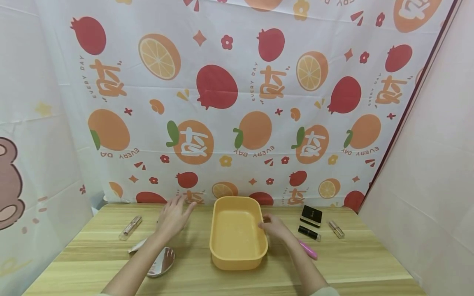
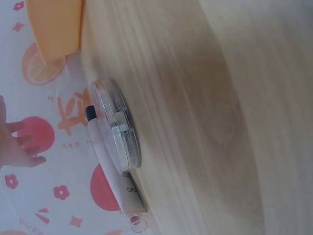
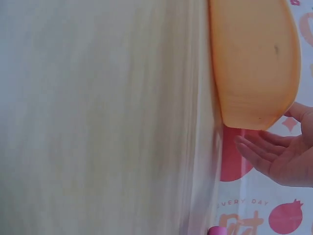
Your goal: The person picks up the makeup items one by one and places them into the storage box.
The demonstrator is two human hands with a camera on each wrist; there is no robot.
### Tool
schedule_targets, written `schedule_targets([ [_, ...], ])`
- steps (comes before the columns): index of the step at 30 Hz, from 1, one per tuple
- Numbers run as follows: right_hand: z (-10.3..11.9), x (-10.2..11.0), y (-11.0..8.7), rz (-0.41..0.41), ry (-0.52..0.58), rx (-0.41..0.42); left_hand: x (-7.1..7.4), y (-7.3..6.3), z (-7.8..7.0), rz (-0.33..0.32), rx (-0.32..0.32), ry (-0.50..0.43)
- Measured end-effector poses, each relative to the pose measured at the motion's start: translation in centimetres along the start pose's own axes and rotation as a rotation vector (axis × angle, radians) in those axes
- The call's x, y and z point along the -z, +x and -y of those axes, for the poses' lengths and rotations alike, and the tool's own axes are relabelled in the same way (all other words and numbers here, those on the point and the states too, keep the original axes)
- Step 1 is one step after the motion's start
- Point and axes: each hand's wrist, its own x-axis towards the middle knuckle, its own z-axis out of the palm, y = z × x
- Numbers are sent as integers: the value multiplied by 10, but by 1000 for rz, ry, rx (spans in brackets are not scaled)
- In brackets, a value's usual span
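Observation:
A yellow rectangular bin (image 1: pixel 238 263) stands upright in the middle of the table. My right hand (image 1: pixel 275 227) is at its right side, the thumb over the rim and the fingers along the outer wall; the right wrist view shows the same hand (image 3: pixel 286 152) beside the bin (image 3: pixel 259 58). To the left of the bin, my left hand (image 1: pixel 173 216) is raised with its fingers spread and holds nothing. Below the left forearm lie a round shiny compact (image 1: pixel 161 262) and a pale squeeze tube (image 2: pixel 110 164) with a black cap, partly hidden by the forearm in the head view.
A lip gloss tube (image 1: pixel 130 227) lies at the left. On the right are a black square compact (image 1: pixel 311 216), a black lipstick (image 1: pixel 309 233), a small clear tube (image 1: pixel 336 229) and a pink pen-like stick (image 1: pixel 307 249). A fruit-printed cloth (image 1: pixel 255 164) hangs behind the table.

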Motion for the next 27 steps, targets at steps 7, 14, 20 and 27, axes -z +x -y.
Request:
schedule_targets([
  [7,-2,2,0,24,47,10,6,0,-3,26,17,-36],
  [14,-7,1,1,111,151,34,15,-2,-5,53,13,-63],
  [20,1,4,-5,126,204,42,26,-5,-10,138,3,-73],
  [27,-17,-2,1,103,253,45,36,-11,-12,243,-28,-71],
])
